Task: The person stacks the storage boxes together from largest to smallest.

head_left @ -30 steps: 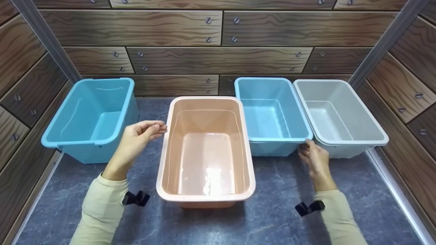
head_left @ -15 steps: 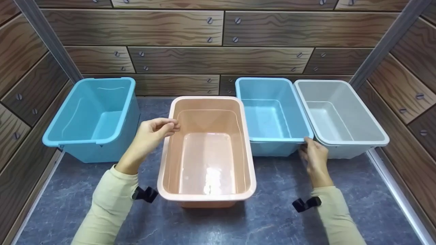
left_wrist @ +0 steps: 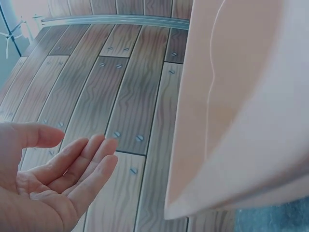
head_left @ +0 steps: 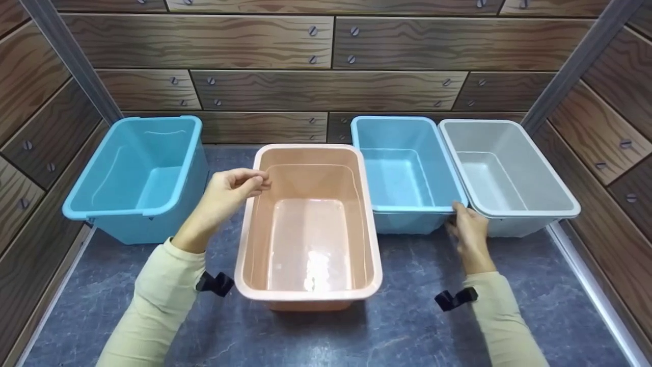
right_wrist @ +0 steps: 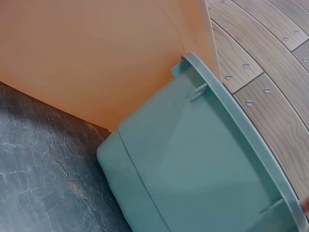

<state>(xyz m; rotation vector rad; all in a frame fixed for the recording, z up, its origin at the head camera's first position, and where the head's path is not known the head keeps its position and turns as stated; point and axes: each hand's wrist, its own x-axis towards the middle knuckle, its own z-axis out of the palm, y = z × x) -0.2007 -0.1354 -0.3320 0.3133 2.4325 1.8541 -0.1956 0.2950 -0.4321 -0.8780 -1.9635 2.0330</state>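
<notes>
the right hand (head_left: 469, 232) seems to pinch the near right corner of the right blue bin (head_left: 410, 223), thumb at the rim and fingers below; how firmly, i can't tell, since the right wrist view catches only a fingertip. that bin stands between the orange bin (head_left: 308, 244) and the grey bin (head_left: 509, 168), with the left blue bin (head_left: 137, 168) well apart at far left. to handle that rim well, i'd keep the grip light and level, because a tug on one corner would probably twist the bin into its close neighbours. the left hand (head_left: 224, 196) hangs by the orange bin's left rim, fingers loosely bent, the thumb a little away from them, with nothing visible in between; i'd keep it off that rim so the bin isn't nudged. compared with a second ago, the left hand has come rightward, its fingertips now overlapping the rim, the right hand has slid slightly left, and all four bins look unmoved.
</notes>
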